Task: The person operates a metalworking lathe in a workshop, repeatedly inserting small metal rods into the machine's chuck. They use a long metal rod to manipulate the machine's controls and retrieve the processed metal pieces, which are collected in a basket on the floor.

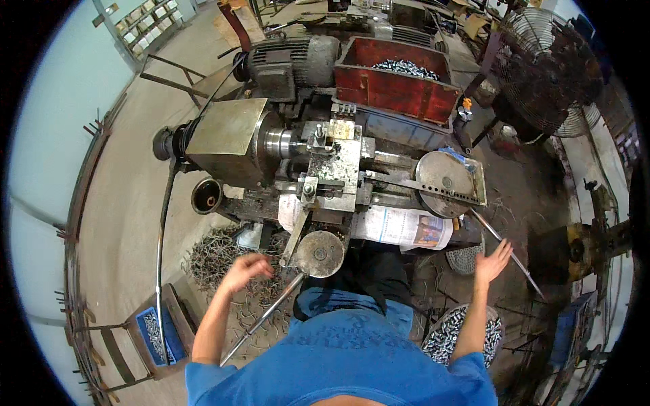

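My left hand (247,272) is raised in the air over a heap of curly metal shavings, left of a round metal disc (320,254). Its fingers are loosely bent, and I see nothing in them. My right hand (494,262) is open, fingers stretched out, beside a long metal rod (508,252) that slants down from a larger round disc (443,181). Whether the hand touches the rod I cannot tell. Ahead of me stands a lathe, with its boxy headstock (223,143), bright spindle (276,144) and grimy tool slide (335,166).
A red bin (399,91) of small metal parts stands behind the lathe. Another container of parts (467,335) is by my right forearm, and a blue tray (150,337) sits lower left. A long rod slants beneath my left hand. A large fan (542,74) stands far right.
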Tool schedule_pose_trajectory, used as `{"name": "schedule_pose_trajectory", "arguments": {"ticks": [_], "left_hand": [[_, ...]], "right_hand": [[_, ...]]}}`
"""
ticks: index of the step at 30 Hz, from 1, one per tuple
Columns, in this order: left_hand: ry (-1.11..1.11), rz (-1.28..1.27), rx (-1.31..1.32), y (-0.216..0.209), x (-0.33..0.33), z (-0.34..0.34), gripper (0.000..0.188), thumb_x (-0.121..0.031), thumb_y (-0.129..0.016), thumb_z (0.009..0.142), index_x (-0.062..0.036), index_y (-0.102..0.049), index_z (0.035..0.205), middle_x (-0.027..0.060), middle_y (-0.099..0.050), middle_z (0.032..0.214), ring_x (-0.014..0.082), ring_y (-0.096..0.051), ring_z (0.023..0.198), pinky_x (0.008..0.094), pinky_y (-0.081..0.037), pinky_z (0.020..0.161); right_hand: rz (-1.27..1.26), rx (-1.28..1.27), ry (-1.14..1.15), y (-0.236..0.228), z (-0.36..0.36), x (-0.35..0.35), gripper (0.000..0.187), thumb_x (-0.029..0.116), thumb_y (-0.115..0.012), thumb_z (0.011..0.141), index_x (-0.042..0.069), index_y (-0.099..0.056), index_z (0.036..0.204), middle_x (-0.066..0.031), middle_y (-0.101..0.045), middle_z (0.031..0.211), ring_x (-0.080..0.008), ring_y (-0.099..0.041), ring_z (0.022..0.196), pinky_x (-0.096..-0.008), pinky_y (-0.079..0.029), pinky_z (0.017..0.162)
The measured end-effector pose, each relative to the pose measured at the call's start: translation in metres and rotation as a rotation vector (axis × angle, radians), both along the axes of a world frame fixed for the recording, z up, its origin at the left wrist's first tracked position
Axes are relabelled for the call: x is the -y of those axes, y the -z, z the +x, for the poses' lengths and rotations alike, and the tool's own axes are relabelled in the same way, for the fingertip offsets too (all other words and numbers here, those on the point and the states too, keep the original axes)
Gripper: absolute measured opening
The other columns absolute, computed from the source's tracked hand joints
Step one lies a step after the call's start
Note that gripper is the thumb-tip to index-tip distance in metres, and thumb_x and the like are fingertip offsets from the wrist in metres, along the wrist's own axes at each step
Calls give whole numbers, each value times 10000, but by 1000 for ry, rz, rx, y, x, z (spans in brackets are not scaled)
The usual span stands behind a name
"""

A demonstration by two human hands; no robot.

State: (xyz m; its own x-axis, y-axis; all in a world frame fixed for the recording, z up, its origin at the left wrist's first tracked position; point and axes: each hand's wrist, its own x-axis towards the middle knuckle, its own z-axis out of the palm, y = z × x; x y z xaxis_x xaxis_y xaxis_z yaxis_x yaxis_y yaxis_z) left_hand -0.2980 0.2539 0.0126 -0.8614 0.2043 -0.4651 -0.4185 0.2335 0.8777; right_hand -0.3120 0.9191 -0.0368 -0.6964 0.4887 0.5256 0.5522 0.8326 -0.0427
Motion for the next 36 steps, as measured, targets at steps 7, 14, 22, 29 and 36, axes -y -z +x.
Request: {"name": "schedule_pose_trajectory", "arguments": {"ticks": [7,14,22,29,36], "left_hand": [[133,-1208,-405,91,111,-68,413,-386,-574,824,-32,-583,1037,204,-638,886,377,-606,849,457,-488,737],[-247,-1386,-276,170,65,-74,534,-522,-469,858,-15,-623,791,186,-645,760,340,-645,723,435,-516,634],[193,-1310,-214,159,92,-79,444,-456,-574,797,-42,-557,957,164,-658,835,354,-640,778,457,-508,664],[204,-1203,-112,142,111,-76,453,-419,-605,788,-68,-593,1073,155,-659,940,328,-625,898,431,-496,756],[-319,-1097,-492,-78,137,-35,328,-306,-582,831,-90,-615,1076,165,-663,861,305,-646,805,389,-498,681]], "right_hand": [[-655,64,-178,23,71,68,587,139,-599,576,15,-581,1149,-215,-567,1162,-358,-547,1068,-377,-428,918],[-775,113,-258,6,68,92,434,155,-607,577,3,-665,979,-177,-661,901,-307,-638,833,-353,-491,788],[-711,78,-458,-57,25,109,387,103,-585,590,-12,-659,952,-194,-656,883,-293,-647,807,-344,-494,751],[-599,18,-1002,-162,-83,190,432,120,-616,578,12,-637,996,-179,-635,993,-330,-596,922,-375,-476,811],[-135,-169,-1640,-194,-183,372,374,152,-638,555,20,-657,905,-169,-597,1065,-337,-507,1069,-435,-374,975]]}}
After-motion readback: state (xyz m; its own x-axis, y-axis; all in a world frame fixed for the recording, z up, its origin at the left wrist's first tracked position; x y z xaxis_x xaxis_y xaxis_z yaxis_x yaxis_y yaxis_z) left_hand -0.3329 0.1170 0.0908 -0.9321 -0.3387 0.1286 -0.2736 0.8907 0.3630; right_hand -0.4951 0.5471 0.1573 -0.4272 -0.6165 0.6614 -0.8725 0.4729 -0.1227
